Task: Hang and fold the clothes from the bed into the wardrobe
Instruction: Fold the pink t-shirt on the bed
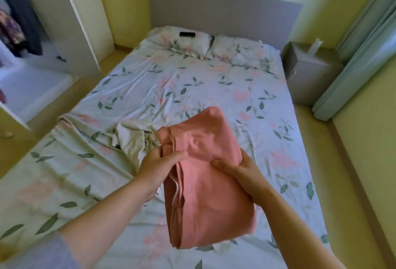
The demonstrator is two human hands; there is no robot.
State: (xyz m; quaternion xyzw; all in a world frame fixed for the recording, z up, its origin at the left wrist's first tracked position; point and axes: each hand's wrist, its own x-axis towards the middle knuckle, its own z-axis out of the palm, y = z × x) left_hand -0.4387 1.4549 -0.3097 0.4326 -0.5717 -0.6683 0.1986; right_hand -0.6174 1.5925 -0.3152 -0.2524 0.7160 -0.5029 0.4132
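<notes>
You hold the folded pink garment [205,183] over the near end of the bed [192,84]. Your left hand [159,168] grips its left edge with the thumb on top, and your right hand [246,177] clasps its right edge, thumb pressed across the cloth. A crumpled cream garment [130,140] lies on the bed just to its left. The open wardrobe [70,22] stands at your left with dark clothes [21,11] hanging inside, and a black object [187,34] rests on the left pillow [162,39].
</notes>
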